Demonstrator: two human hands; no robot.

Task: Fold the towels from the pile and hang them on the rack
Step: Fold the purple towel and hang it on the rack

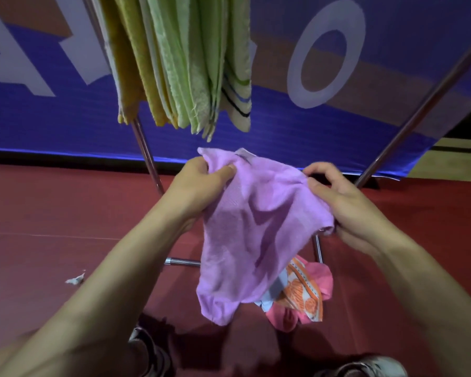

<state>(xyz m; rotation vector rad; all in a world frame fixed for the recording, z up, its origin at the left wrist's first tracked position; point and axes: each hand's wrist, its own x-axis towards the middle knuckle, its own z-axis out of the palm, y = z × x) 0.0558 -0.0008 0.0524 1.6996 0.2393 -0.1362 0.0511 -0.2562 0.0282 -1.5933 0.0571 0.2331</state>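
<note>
A crumpled purple towel (pixel 252 229) hangs in the air in front of me, held by both hands. My left hand (pixel 199 186) pinches its upper left corner and my right hand (pixel 346 205) grips its right edge. Below it on the red floor lies a small pile (pixel 302 295) with a pink towel and an orange-and-white patterned one, partly hidden by the purple towel. Several yellow and green towels (pixel 180 61) hang folded on the metal rack (pixel 147 153) at the top.
A blue banner (pixel 324 118) with large white letters stands behind the rack. A slanted rack leg (pixel 419 110) runs at the right, and a low crossbar (pixel 180 261) sits near the floor. A paper scrap (pixel 75 280) lies at the left. My shoes (pixel 365 365) show at the bottom.
</note>
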